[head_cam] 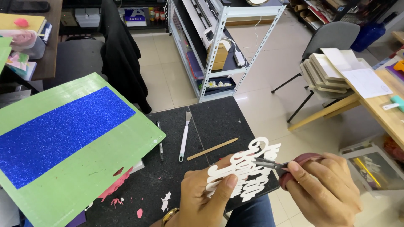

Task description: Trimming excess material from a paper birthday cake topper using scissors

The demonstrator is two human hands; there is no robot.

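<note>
Black tabletop (210,122) over a tiled floor, metal shelving (219,46) beyond. The left hand (202,197) pinches a white lettering cutout (246,170) by its near edge; the right hand (324,189), just beside, grips maroon-handled scissors (286,164), blades touching the cutout.

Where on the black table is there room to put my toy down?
The black table is bare at its far right corner, past the white spatula and wooden stick. Another bare strip lies between the pen and the left hand. The green cutting mat crowds the left.
</note>
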